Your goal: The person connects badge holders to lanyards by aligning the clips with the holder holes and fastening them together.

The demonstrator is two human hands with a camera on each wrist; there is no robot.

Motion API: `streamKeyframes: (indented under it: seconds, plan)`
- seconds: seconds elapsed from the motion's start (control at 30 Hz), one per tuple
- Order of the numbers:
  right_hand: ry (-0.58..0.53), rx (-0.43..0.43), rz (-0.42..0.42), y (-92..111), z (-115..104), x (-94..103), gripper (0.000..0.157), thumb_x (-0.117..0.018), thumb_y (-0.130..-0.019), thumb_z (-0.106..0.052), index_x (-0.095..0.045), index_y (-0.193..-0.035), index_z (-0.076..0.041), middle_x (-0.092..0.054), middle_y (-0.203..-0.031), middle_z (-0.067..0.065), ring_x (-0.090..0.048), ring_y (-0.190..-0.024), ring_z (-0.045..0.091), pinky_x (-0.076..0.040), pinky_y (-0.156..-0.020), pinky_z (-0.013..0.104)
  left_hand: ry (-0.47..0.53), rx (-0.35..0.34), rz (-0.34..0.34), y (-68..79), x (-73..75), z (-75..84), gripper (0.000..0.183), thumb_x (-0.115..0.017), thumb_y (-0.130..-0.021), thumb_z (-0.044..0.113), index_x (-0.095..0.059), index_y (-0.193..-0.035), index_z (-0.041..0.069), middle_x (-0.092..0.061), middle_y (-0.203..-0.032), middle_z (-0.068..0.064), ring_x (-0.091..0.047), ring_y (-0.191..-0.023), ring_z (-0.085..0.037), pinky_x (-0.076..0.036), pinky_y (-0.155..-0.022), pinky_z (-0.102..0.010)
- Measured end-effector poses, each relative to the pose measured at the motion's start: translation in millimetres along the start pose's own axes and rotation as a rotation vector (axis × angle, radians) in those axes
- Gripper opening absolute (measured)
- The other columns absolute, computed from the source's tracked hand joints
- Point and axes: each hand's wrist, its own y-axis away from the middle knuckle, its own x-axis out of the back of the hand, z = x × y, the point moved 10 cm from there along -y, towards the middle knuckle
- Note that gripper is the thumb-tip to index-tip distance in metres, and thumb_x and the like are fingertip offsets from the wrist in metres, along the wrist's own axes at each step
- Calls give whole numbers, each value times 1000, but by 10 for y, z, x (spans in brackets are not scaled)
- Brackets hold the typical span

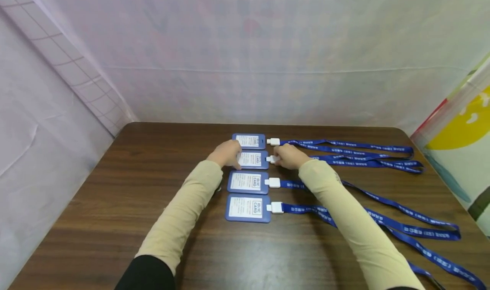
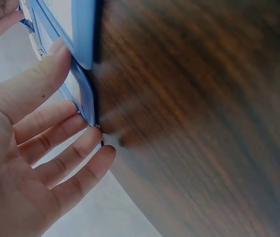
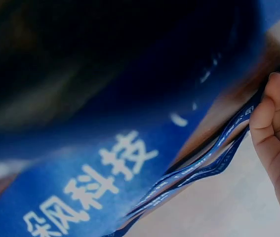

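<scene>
Several blue badge holders with white ID/IC cards lie in a column on the table, each with a white clip and blue lanyard to its right. My left hand [image 1: 226, 153] holds the left end of the badge holder [image 1: 253, 160] second from the back, thumb at its near edge and fingers at its far edge. My right hand [image 1: 292, 156] pinches the white clip [image 1: 272, 159] of that same holder's lanyard [image 1: 367, 161]. In the right wrist view a blurred blue strap [image 3: 95, 182] with white lettering fills much of the picture, and the fingertips' hold is partly cut off.
The rearmost badge holder [image 1: 250, 141] lies just beyond my hands. Two more, a third holder [image 1: 245, 182] and the nearest holder [image 1: 245, 208], lie closer to me. Their straps run right under my right forearm across the brown table [image 1: 115, 205]. White cloth [image 1: 268, 90] hangs behind.
</scene>
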Motion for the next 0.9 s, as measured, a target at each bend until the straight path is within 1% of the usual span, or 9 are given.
streamKeyframes:
  seconds: [0.2, 0.43, 0.57, 0.73, 0.9]
  plan:
    - [-12, 3, 4, -11, 20, -6, 17, -70, -77, -13, -59, -83, -2, -58, -72, 5, -54, -66, 21, -47, -63, 34, 8, 8, 10, -3, 9, -14, 36, -83, -63, 20, -49, -59, 8, -47, -68, -3, -43, -65, -17, -39, -58, -28]
    - [-48, -7, -14, -19, 69, -27, 18, -71, -77, -13, -59, -86, -2, -58, -74, 5, -53, -67, 20, -46, -63, 33, 2, 12, 12, -12, 7, -23, 35, -83, -63, 21, -51, -61, 7, -48, -72, -4, -44, -69, -17, -40, -61, -29]
    - [-65, -24, -32, -20, 76, -46, 18, -70, -79, -14, -58, -87, -2, -58, -74, 5, -53, -67, 19, -46, -62, 32, 18, 14, 9, -10, -5, -32, 35, -83, -63, 21, -52, -60, 7, -48, -70, -4, -44, -67, -17, -39, -59, -29]
    - [-57, -40, -46, -27, 84, -68, 19, -70, -79, -15, -58, -88, -3, -57, -74, 5, -52, -67, 19, -46, -62, 32, 22, 12, 12, -11, -9, -34, 36, -84, -62, 21, -51, -58, 7, -47, -65, -2, -43, -63, -16, -38, -56, -27]
    - [-64, -34, -41, -27, 76, -61, 19, -71, -78, -14, -57, -87, -3, -57, -73, 5, -52, -66, 19, -45, -62, 32, 23, 8, 11, -10, 1, -23, 38, -84, -62, 21, -48, -56, 9, -44, -62, -1, -41, -61, -15, -36, -54, -27]
